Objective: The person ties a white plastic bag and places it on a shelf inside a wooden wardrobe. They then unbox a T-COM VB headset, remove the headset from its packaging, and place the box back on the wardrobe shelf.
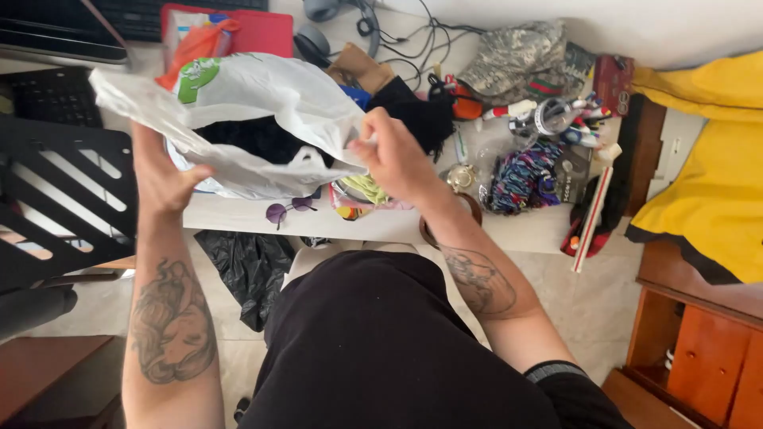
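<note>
My left hand (163, 171) grasps the left edge of one white plastic bag (262, 103), and my right hand (393, 155) pinches its right edge. The bag lies between my two hands, above the white table (238, 216), its long axis running left to right and its mouth facing me. One dark cloth (258, 137) shows inside. One pair of round sunglasses (290, 209) lies just below the bag.
</note>
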